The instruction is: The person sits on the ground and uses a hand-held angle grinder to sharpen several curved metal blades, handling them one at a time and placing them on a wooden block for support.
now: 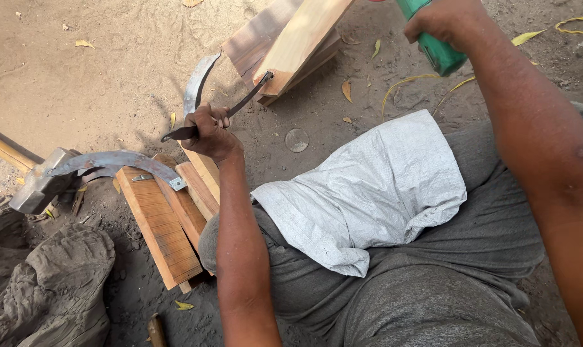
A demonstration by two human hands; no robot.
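Two hands in view, both clenched. Left hand [209, 133] has its grip wrapped round a curved sickle blade [197, 87] at the tang end; a thin dark metal rod [246, 96] runs from that fist up to the lower edge of the wooden block [291, 42]. Rod tip touches the block's near corner. The blade arcs up from the fist, just left of the block.

Right hand [442, 19] is right of the block, raised off the ground, grip closed on a green tool handle [440, 53]. Only the lower part of the handle shows; the working end is out of frame, can't tell what it is.

Below and left of the block: a stack of wooden slats [163, 225] on the sandy ground [98, 71], touching the left forearm's side. A second curved blade [118, 160] lies across the top slat, its far end against a grey metal hammer head [37, 186].

White woven sack [375, 193] lies over the person's lap, below the block and between the two arms. Grey trousers [433, 289] beneath it. Round flat disc [296, 139] in the sand, between block and sack. Dry yellow leaves [347, 90] scattered near the block.
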